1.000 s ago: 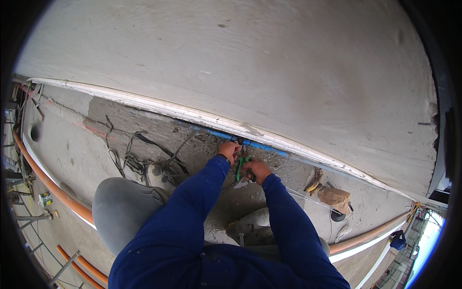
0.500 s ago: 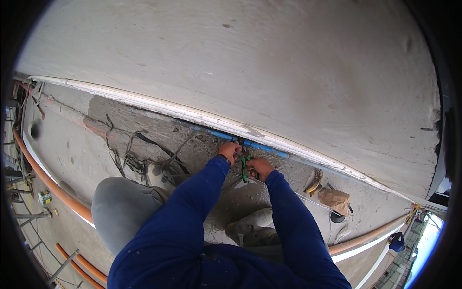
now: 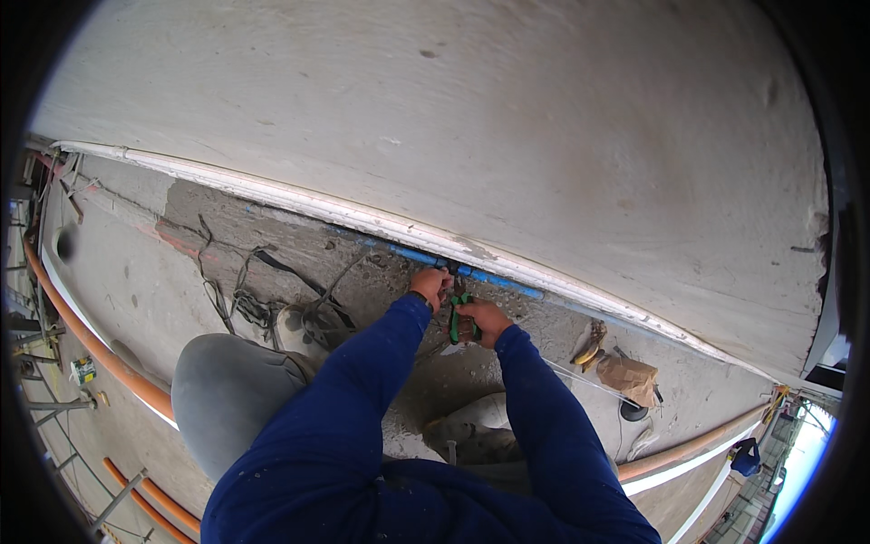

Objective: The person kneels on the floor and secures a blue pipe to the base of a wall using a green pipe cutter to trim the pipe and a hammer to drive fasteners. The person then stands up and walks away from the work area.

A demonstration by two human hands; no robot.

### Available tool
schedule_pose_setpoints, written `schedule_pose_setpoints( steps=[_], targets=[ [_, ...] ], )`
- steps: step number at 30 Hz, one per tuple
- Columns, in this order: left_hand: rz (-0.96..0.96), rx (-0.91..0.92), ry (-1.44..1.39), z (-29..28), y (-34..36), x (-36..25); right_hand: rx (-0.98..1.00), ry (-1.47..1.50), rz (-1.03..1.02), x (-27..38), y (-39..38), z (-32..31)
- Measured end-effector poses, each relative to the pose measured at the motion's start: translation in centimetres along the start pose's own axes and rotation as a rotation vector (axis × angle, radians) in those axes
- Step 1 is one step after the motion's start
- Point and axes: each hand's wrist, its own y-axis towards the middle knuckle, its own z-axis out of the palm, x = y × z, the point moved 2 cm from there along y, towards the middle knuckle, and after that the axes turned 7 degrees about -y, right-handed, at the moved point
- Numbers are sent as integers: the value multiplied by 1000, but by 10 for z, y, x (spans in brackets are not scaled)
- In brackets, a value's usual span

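Green-handled pliers (image 3: 456,319) are gripped in my right hand (image 3: 490,320), their jaws pointing up at the gap in a blue pipe (image 3: 504,283). Just left of the jaws, my left hand (image 3: 430,285) is closed with its fingertips at the dark joint of that pipe. What those fingers pinch is too small to make out. The blue pipe lies along the foot of the concrete wall, below a long white pipe (image 3: 381,220). Where exactly the jaws meet the joint is hidden by the fingers.
Dark straps and cords (image 3: 257,308) lie on the rough floor by my left boot (image 3: 299,328). To the right are a brown paper bag (image 3: 627,379) and a yellowish-handled brush (image 3: 592,348). Orange pipes (image 3: 100,349) run along the left. A pale wall (image 3: 471,118) rises ahead.
The pliers have shifted slightly left and turned, and my right hand's grip has closed around the handles. My left hand stays by the pipe joint.
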Motion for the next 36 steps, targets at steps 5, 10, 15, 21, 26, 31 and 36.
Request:
schedule_pose_setpoints(
  steps=[5,10,15,21,26,31,36],
  targets=[
    [-7,-3,-5,5,-1,2,16,87,-46,-10,6,-8],
    [-1,20,36,2,1,1,-126,-4,-101,-20,19,4],
    [-7,-7,17,0,-3,0,-220,-172,-203,-21,23,15],
    [-16,37,19,11,1,1,-535,-781,-380,-32,41,-3],
    [-22,17,6,-4,6,2,-674,-1060,-136,-2,6,45],
    [-13,13,-6,-1,-1,1,-636,-1294,-33,19,-23,52],
    [-9,5,52,3,-4,-2,-658,-1500,-43,16,-18,36]
  ],
)
